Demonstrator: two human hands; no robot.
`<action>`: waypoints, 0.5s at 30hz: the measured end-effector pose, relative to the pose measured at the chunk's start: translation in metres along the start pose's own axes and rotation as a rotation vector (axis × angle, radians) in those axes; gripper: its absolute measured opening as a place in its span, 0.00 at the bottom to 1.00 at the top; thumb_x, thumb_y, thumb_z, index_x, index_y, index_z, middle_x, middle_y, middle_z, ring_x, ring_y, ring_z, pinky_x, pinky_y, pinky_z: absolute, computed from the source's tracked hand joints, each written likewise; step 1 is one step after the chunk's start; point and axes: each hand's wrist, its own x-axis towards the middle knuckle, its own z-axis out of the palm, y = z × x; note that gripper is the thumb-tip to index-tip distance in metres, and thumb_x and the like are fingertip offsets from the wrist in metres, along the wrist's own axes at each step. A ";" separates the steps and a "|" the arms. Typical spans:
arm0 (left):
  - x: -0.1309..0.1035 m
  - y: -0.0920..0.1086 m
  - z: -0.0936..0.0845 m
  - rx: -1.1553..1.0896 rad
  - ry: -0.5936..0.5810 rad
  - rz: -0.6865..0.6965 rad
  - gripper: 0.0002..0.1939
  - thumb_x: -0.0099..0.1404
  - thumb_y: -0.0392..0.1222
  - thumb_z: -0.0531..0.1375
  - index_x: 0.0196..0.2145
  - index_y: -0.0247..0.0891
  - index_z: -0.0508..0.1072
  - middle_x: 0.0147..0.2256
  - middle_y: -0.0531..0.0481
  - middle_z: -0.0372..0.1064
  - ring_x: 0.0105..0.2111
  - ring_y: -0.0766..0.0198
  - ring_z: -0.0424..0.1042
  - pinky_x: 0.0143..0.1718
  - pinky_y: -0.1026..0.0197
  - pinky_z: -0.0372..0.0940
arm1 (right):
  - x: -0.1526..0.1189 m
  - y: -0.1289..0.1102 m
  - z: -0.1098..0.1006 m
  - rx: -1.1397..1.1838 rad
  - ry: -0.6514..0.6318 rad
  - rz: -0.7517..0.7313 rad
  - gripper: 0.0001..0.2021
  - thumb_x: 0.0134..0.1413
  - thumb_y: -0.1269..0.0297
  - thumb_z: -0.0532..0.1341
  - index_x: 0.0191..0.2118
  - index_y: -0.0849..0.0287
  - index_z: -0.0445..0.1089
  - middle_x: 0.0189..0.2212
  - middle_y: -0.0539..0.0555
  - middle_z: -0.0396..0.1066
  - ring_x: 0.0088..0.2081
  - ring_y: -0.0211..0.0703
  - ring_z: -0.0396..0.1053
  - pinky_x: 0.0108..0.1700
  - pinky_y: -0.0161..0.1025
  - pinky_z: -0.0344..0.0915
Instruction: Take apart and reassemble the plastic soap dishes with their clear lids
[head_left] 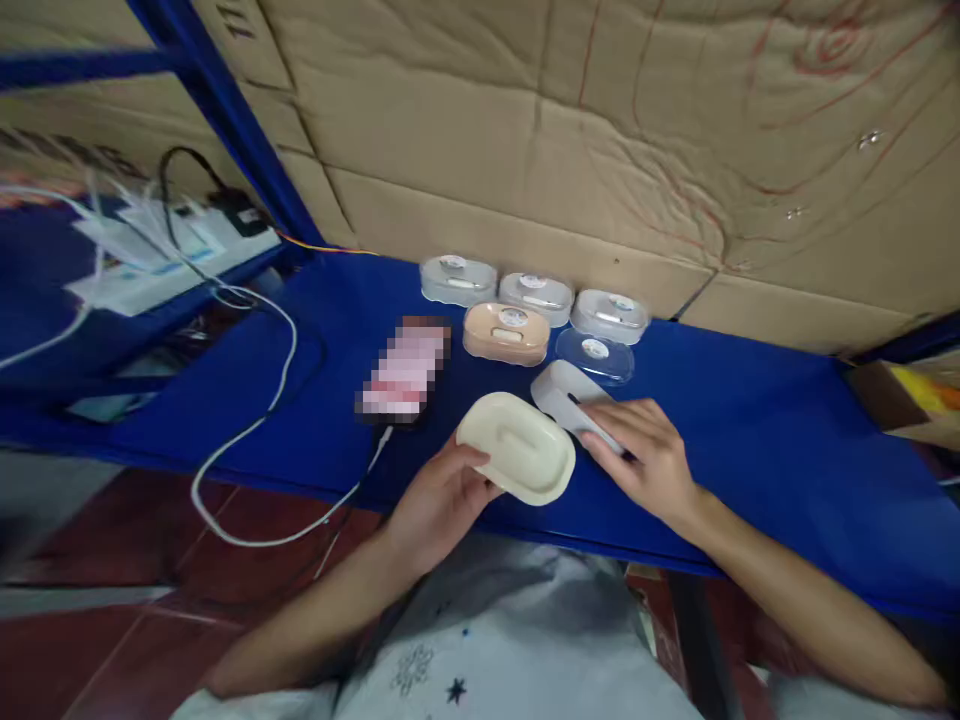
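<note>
A cream oval tray (517,450) with a raised rim is tilted up in my left hand (442,495), whose thumb lies over its edge. My right hand (641,455) grips a white oval ring-like part (562,392) close to the tray's right side; the two pieces nearly meet. Just behind them lies a clear plastic lid (595,355) with a round white sticker. A peach oval box (506,333) under a clear lid sits to its left.
Several lidded white boxes (459,280) line the back of the blue table (750,430) before a cardboard wall (487,130). A phone (405,372) lies left, with a white cable (281,375) looping off the front edge. A power strip (180,275) stands far left, a cardboard box (907,405) far right.
</note>
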 end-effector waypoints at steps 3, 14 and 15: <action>0.001 -0.009 0.008 -0.041 -0.112 -0.048 0.27 0.67 0.33 0.64 0.63 0.44 0.73 0.55 0.47 0.79 0.61 0.51 0.73 0.65 0.47 0.65 | -0.002 -0.012 0.001 -0.010 0.040 -0.090 0.16 0.67 0.69 0.67 0.58 0.58 0.75 0.48 0.59 0.83 0.46 0.50 0.81 0.45 0.47 0.67; 0.005 -0.014 0.000 -0.026 -0.417 -0.141 0.28 0.75 0.61 0.58 0.63 0.41 0.74 0.64 0.38 0.71 0.65 0.42 0.67 0.61 0.39 0.67 | -0.005 -0.020 0.011 -0.002 -0.087 -0.285 0.29 0.70 0.66 0.65 0.72 0.59 0.62 0.56 0.59 0.79 0.56 0.52 0.76 0.57 0.52 0.69; 0.006 -0.015 0.000 -0.029 -0.407 -0.130 0.26 0.75 0.59 0.60 0.62 0.41 0.75 0.63 0.38 0.72 0.64 0.43 0.68 0.62 0.38 0.67 | -0.005 -0.020 0.012 0.008 -0.096 -0.296 0.29 0.70 0.66 0.65 0.72 0.60 0.61 0.57 0.60 0.79 0.57 0.52 0.75 0.58 0.52 0.69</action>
